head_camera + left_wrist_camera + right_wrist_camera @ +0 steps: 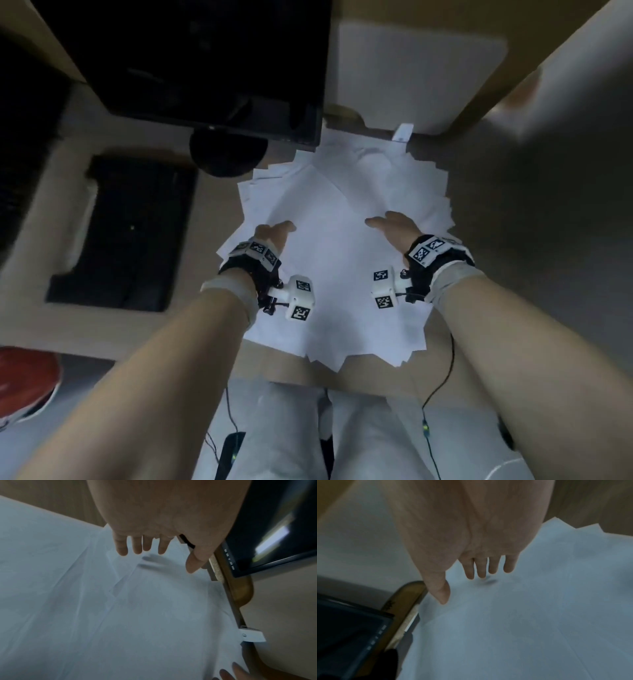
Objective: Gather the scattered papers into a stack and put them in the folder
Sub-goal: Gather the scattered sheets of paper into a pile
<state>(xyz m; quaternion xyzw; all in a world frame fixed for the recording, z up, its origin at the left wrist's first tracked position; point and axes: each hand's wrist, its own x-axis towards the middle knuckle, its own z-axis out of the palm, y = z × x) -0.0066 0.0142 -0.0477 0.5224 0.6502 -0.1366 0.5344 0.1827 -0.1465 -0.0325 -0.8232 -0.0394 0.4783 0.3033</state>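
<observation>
The papers (342, 240) are not yet stacked; both spread, empty hands, left hand (274, 233) and right hand (394, 224), are held over them, so the sheets beside each hand should be pushed together next.

Papers (342, 260) lie fanned in an overlapping heap at the desk (212, 150) centre, left hand (272, 233) over the heap's left part, right hand (394, 224) over its right part, both above the sheets. Monitor (191, 58) stands behind-left of the heap, keyboard (126, 233) to its left. Folder (418, 72) lies behind-right, just beyond the heap's far edge.
</observation>
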